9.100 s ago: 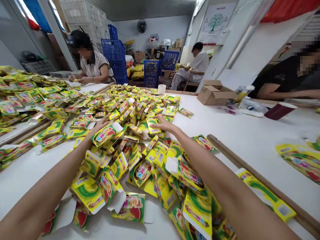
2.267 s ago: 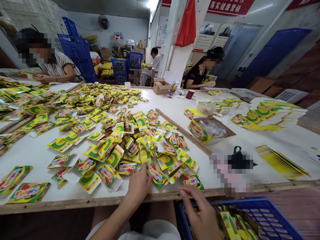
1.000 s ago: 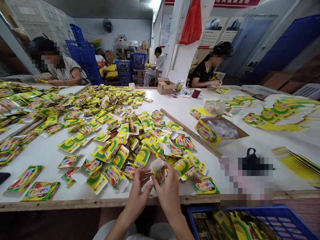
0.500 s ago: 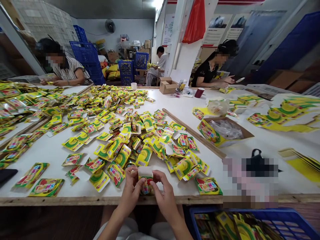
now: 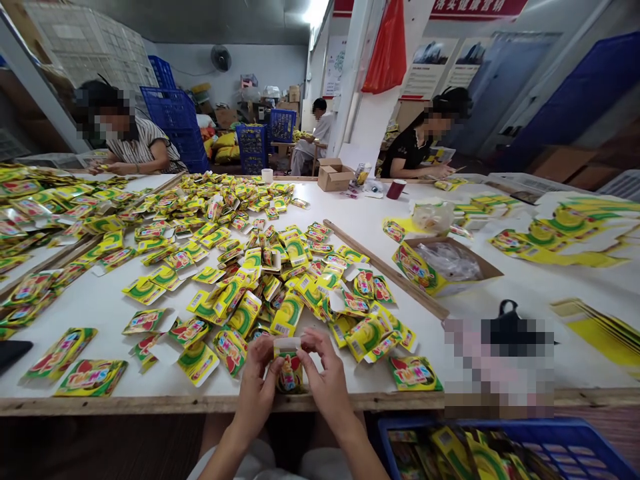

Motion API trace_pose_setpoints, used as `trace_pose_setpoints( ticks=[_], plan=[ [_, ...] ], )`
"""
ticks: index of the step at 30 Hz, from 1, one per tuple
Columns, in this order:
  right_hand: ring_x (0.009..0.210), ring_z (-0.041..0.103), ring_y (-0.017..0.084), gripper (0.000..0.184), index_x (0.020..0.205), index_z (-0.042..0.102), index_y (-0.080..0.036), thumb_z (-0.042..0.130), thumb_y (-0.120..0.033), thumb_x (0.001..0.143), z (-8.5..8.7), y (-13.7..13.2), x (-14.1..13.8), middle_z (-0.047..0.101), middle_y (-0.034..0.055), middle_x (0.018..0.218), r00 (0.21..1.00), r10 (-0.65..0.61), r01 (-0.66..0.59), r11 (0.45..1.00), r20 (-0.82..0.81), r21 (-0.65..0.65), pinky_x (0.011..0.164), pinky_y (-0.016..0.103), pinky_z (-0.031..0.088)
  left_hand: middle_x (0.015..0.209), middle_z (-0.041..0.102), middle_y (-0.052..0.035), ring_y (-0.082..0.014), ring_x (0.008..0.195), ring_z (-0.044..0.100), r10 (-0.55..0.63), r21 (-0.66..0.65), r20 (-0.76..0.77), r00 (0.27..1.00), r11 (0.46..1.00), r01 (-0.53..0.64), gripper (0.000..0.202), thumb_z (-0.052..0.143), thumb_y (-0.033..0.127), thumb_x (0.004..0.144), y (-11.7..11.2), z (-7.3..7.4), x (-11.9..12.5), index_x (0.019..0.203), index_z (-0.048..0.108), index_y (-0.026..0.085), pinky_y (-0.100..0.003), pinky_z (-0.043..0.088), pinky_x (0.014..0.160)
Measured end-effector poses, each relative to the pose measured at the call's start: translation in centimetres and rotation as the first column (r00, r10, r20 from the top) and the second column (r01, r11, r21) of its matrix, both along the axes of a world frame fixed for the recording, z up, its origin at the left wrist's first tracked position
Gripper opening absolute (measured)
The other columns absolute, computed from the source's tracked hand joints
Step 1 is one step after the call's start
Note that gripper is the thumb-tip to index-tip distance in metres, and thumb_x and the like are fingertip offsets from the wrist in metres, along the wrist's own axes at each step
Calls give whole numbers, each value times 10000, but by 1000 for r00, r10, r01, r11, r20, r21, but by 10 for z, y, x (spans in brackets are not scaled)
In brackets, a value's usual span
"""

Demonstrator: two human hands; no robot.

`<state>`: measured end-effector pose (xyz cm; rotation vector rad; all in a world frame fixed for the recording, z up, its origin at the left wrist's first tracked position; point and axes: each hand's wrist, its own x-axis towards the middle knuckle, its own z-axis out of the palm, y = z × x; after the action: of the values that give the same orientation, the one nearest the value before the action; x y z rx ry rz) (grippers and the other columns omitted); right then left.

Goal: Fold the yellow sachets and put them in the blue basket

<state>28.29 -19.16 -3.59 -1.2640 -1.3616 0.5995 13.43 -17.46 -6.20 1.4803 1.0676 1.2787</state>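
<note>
A small printed carton (image 5: 290,371), yellow and green with colourful lettering, is held upright between my two hands just above the table's front edge. Its pale top flap points up. My left hand (image 5: 260,373) grips the carton's left side, the thumb on its front face. On the other side my right hand (image 5: 323,370) holds it, with the thumb near the top flap and the index finger behind. Beyond my hands lies a heap of similar small cartons (image 5: 290,313), several with flaps raised. One flat carton (image 5: 416,373) rests to the right of my hands.
A blue crate (image 5: 575,440) of cartons stands below the table at right. A wooden strip (image 5: 385,267) crosses the tabletop beside an open box (image 5: 445,263) with clear plastic. Flat yellow sheets (image 5: 600,333) lie at right. Co-workers sit across the table and farther back.
My right thumb has moved up from the carton's front to its flap, which now looks shorter and tipped. The co-worker at right has lowered their hands toward the table.
</note>
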Motion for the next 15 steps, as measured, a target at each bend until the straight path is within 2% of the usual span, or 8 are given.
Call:
trace_pose_setpoints(
  ticks=[2,4,6,9,15],
  plan=[
    [883,668,191,196,1041,661,-218,528,-193,899,0,-2,-1,703,57,954,998,34,-35,999,44,23,781,297,544,1159,647,-98,-246,1136,606,-43,-10,22,999,999,43,206,539,312,911,-1,0,-1,1093,568,220,-397,482,978],
    [925,660,200,174,939,684,-225,528,-167,890,1,-6,0,698,58,960,992,75,-80,996,102,42,810,311,537,1134,666,-102,-249,1118,614,-120,-3,-8,993,993,120,146,542,299,914,-2,4,-3,1003,612,206,-393,475,983],
    [974,649,207,148,929,674,-224,549,-162,878,2,-10,1,690,63,995,987,98,-104,993,125,47,841,326,529,1111,680,-97,-248,1100,622,-151,9,-29,988,988,151,126,551,291,909,-2,8,-5,953,629,203,-382,484,966],
    [993,639,205,110,952,647,-218,559,-192,893,2,-14,-1,679,67,1027,988,89,-94,995,124,28,852,328,521,1081,693,-82,-240,1063,638,-130,6,-35,991,991,131,111,565,282,901,-3,13,-4,947,630,205,-362,500,935],
    [873,637,194,92,950,639,-219,558,-218,907,2,-9,-5,684,33,902,984,-5,11,999,176,-33,784,298,502,984,716,-64,-207,915,672,-100,-30,-22,995,995,99,108,577,273,896,4,19,0,941,643,200,-311,523,842]
  ],
)
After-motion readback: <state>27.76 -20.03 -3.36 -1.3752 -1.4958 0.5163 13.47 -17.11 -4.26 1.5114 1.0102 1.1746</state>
